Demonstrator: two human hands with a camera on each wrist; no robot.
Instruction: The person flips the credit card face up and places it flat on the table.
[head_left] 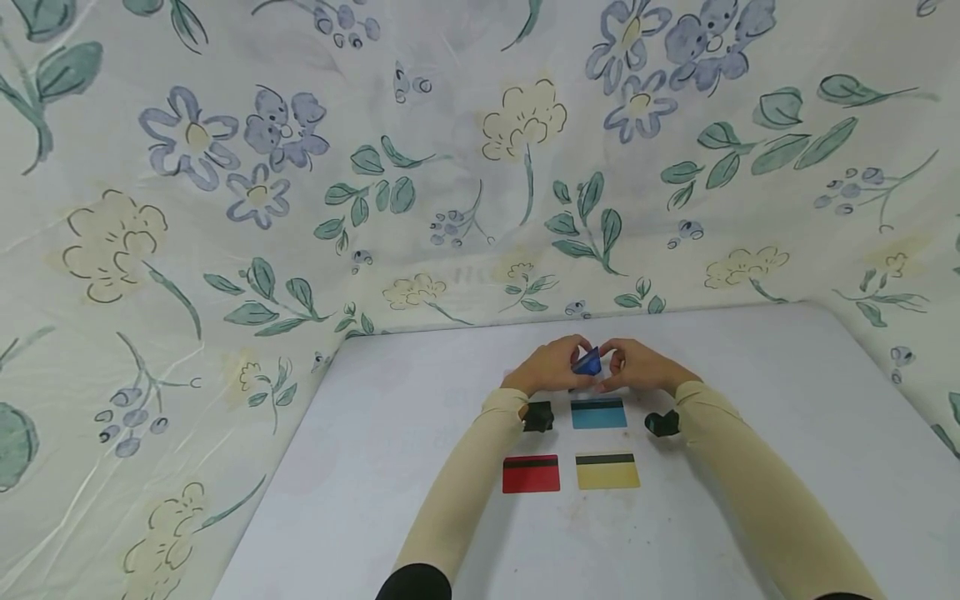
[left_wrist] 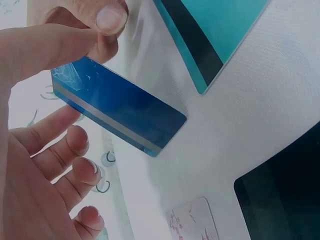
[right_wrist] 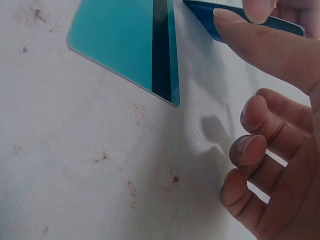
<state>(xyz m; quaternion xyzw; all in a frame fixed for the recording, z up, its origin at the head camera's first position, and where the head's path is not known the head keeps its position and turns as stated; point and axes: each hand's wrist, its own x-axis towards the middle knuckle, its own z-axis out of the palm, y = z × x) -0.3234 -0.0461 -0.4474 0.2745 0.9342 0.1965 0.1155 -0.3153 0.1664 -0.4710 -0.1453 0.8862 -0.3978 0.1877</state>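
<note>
A shiny blue card [left_wrist: 120,107] with a pale stripe is raised and tilted between both hands, over the far part of the table. My left hand [head_left: 551,367] pinches it, thumb across the upper edge and index finger at the lower edge, other fingers loosely bent. At the card's corner, my right hand [head_left: 641,367] pinches with thumb and finger, its remaining fingers curled free in the right wrist view. Just in front of the hands, a light blue card [head_left: 598,414] with a black stripe lies flat.
Nearer on the white table [head_left: 757,350] lie a red card [head_left: 531,475] and a yellow card [head_left: 607,472], side by side. The left wrist view also shows a dark card [left_wrist: 285,195] and a white floral card [left_wrist: 192,220]. Behind the table hangs a flowered cloth [head_left: 450,125].
</note>
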